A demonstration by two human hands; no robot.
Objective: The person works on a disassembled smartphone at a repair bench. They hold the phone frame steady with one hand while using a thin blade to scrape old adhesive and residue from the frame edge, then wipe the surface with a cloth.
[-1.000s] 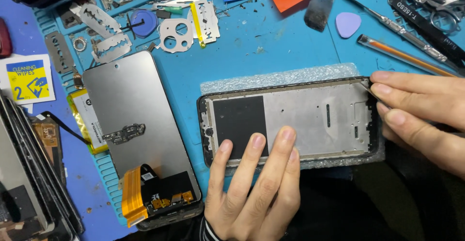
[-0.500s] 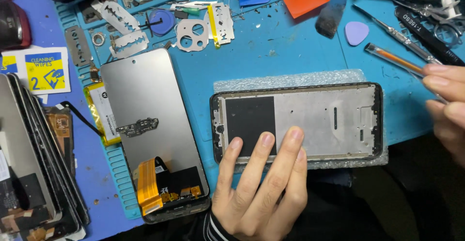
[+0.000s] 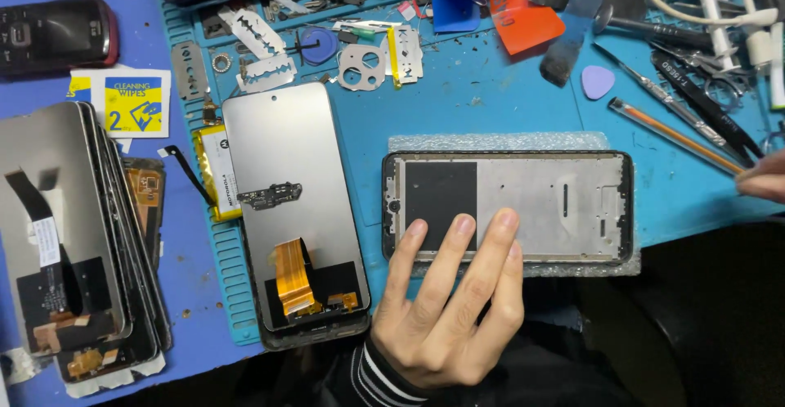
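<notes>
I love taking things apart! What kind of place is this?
It looks like a phone repair bench. A left hand steadies a bare phone frame on a blue work mat, with a loose screen panel and screwdrivers nearby.

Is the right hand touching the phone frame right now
No, the right hand sits at the picture's right edge, apart from the phone frame, which only the left hand presses.

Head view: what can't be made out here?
- Right hand: cut off by the right edge; only fingertips show, so any grip is unclear.
- Phone frame: its lower edge is partly covered by the left hand.
- Screen stack: the lower panels are hidden under the top one.
- Tools: cut off by the top right corner.
</notes>
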